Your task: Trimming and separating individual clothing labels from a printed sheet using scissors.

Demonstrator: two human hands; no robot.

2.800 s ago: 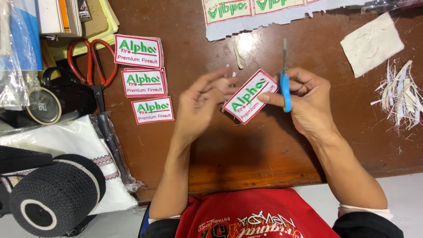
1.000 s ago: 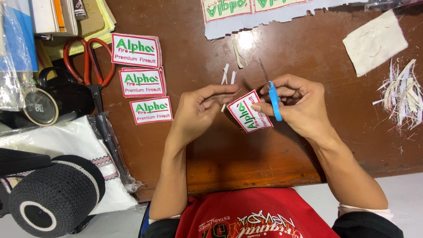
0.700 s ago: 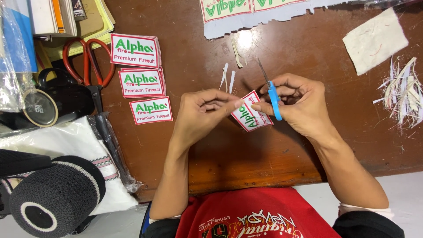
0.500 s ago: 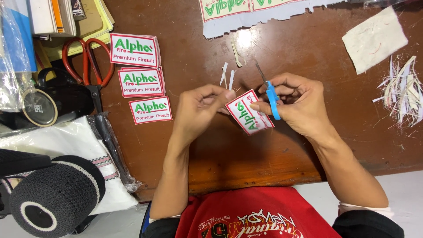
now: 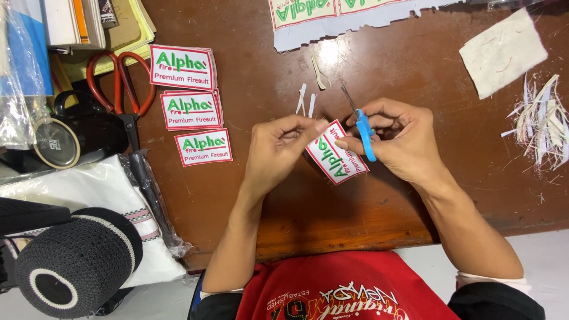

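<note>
The left hand (image 5: 278, 151) pinched the white embroidered patch (image 5: 335, 153) by its edge above the brown bench (image 5: 415, 195), tilting it toward the blade. The right hand (image 5: 397, 139) closed its grip around the small blue snips (image 5: 363, 127), fingertips steadying the patch for trimming.

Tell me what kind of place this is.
Probably a small patch-making or sewing workbench: finished embroidered patches stacked on the wooden table, an uncut strip of patches, trimmed scraps, and red-handled shears.
</note>
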